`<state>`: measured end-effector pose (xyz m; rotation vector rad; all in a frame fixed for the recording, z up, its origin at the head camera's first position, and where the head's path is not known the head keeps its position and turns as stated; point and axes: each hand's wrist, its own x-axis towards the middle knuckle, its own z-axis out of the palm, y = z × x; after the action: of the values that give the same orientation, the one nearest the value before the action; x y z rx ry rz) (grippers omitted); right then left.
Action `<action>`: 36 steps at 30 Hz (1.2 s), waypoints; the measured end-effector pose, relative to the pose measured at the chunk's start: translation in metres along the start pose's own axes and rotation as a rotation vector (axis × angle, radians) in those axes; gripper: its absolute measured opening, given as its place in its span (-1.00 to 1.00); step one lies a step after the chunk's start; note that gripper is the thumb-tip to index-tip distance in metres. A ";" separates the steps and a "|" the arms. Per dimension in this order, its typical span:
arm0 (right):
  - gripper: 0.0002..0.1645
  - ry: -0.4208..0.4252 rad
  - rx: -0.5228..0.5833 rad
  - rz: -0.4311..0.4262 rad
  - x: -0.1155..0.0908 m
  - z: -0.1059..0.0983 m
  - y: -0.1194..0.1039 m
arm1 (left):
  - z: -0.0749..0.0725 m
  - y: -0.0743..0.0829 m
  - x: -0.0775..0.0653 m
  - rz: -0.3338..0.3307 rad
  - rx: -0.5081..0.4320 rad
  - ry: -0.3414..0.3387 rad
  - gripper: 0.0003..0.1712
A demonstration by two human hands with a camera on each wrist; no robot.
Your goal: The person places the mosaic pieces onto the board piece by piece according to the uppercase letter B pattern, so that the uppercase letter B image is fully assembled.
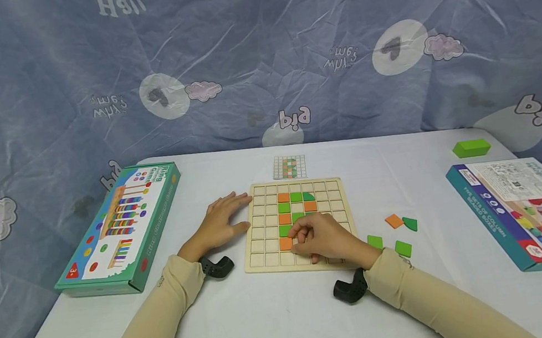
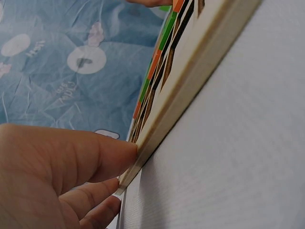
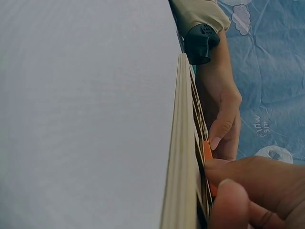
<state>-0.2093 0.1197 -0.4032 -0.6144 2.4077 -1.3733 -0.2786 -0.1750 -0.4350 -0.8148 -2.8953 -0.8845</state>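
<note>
A wooden grid board [image 1: 264, 262] lies on the table with orange and green pieces in its cells. My left hand [image 1: 220, 219] rests at its left side, fingers spread. In the left wrist view the thumb [image 2: 114, 152] touches the board's edge. Over the lower middle cells, my right hand [image 1: 326, 235] has curled fingers, with thumb and index fingertips at an orange square tile [image 1: 285, 243] low in the left column. The right wrist view shows the thumb against an orange tile [image 3: 208, 149]. The right hand hides several cells. Above it sits a green quarter-round piece [image 1: 307, 196].
Right of the board lie a loose orange square [image 1: 394, 221], a green quarter-round [image 1: 410, 224] and two green squares [image 1: 374, 241]. Behind it is a small pattern card [image 1: 290, 167]. Game boxes flank the table, left [image 1: 122, 225] and right [image 1: 532, 212], with a green block [image 1: 471, 148] behind.
</note>
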 end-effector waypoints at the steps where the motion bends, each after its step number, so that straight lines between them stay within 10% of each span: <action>1: -0.77 0.000 -0.001 -0.002 0.000 0.000 0.000 | 0.000 0.000 0.000 0.001 0.002 0.001 -0.21; 36: -0.70 -0.036 0.127 -0.044 -0.042 -0.061 0.029 | -0.002 0.002 -0.002 -0.001 -0.003 0.006 -0.22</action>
<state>-0.2072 0.1992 -0.3957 -0.6567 2.2707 -1.5060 -0.2762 -0.1751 -0.4328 -0.8089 -2.8905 -0.8902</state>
